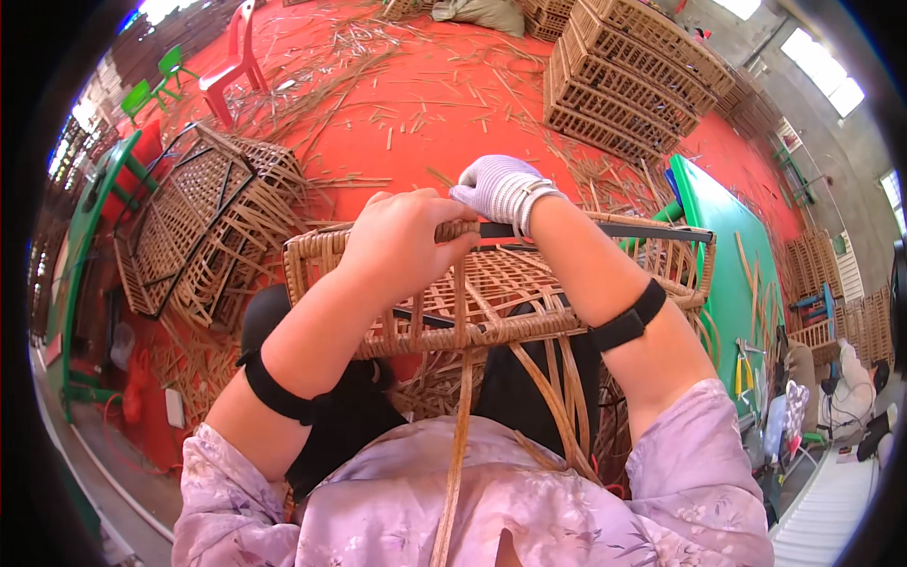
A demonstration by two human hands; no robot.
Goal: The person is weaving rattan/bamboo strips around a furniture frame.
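The wicker basket (pixel 515 331) sits at twelve o'clock, over your knees, likely braced there so both hands stay free; your bare left hand (pixel 402 236) curls half closed at its far edge, beside a cane strip (pixel 457 425) trailing toward six o'clock; your gloved right hand (pixel 505 189) bunches nearly closed next to it; whether either grips anything, I cannot tell; inside the basket only lattice shows; stacked baskets (pixel 628 85) stand at one o'clock.
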